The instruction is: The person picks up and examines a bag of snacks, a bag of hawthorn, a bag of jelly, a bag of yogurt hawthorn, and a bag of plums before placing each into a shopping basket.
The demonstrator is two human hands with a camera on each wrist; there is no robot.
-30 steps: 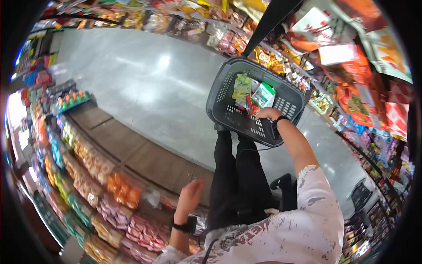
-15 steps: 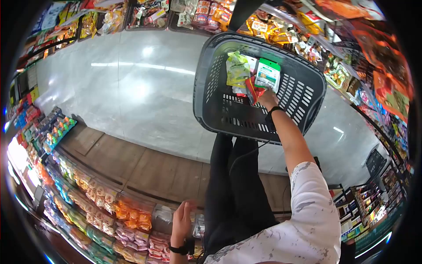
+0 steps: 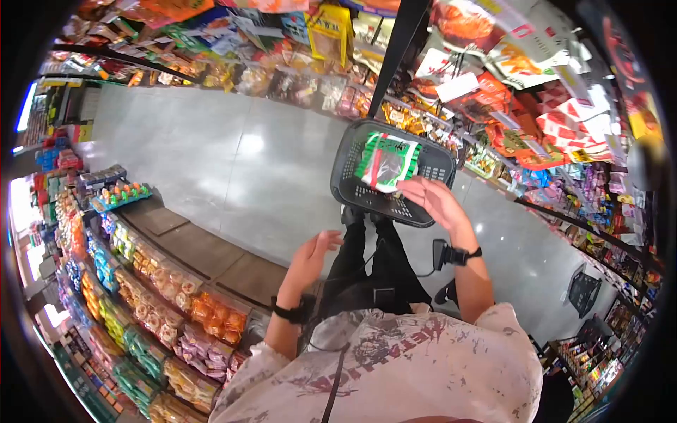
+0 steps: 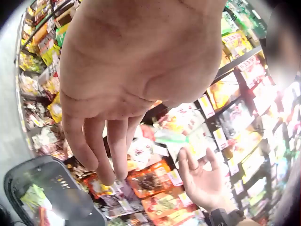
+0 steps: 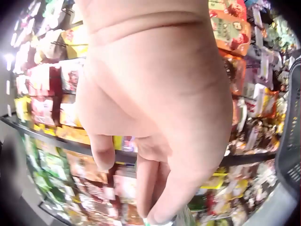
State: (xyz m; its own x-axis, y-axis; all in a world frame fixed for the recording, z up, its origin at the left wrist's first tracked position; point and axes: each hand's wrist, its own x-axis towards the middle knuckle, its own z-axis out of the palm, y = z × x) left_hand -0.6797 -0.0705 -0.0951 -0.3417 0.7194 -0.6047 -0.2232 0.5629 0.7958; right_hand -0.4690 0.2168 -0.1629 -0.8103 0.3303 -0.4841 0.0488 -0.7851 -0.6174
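Grey shop floor [image 3: 204, 169] spreads across the upper left of the frame, reaching from a brown ledge [image 3: 218, 257] to the packed shelves [image 3: 522, 113] along the top and right. Two hands show. The right hand [image 3: 438, 203], right of centre, pinches one green, white and red packet [image 3: 389, 166] by its edge, above one dark basket [image 3: 347, 166]. In the lower left of the left wrist view, the basket contains a yellow-green bag [image 4: 34, 197] among other packaging. The left hand [image 3: 308, 259], near centre, is loose, grasping nothing, well apart from the basket's rim.
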